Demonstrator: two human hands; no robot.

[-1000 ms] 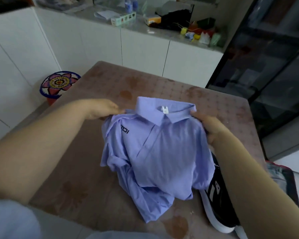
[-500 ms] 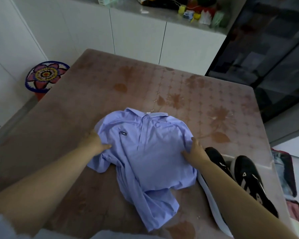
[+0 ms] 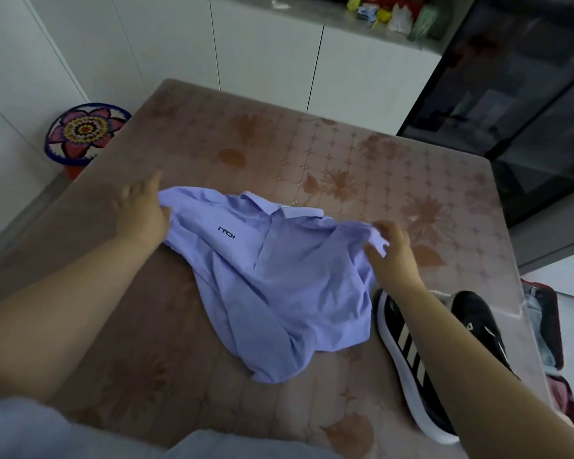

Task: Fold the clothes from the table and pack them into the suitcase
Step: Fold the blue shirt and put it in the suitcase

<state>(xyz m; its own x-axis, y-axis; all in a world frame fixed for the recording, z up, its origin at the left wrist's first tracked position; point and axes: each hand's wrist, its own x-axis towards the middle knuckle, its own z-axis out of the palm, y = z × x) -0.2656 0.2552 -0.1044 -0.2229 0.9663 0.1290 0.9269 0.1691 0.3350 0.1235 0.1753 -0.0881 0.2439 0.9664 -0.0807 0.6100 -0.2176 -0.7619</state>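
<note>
A light blue collared shirt (image 3: 279,279) with a small black logo lies front up and crumpled on the brown patterned table (image 3: 362,167). My left hand (image 3: 140,213) pinches the shirt's left sleeve and holds it out to the left. My right hand (image 3: 391,253) pinches the right sleeve's cuff, lifted a little off the table. The collar points to the far side. An open suitcase (image 3: 544,326) with clothes in it shows partly on the floor beyond the table's right edge.
Two black sneakers (image 3: 444,352) with white soles lie on the table's near right, close under my right forearm. A flower-patterned stool (image 3: 83,132) stands left of the table. White cabinets and a cluttered counter run along the back; a dark glass door is at the right.
The shirt went from held up by its shoulders to lying on the table. My hands then moved outward from its sides and drew the two sleeves apart.
</note>
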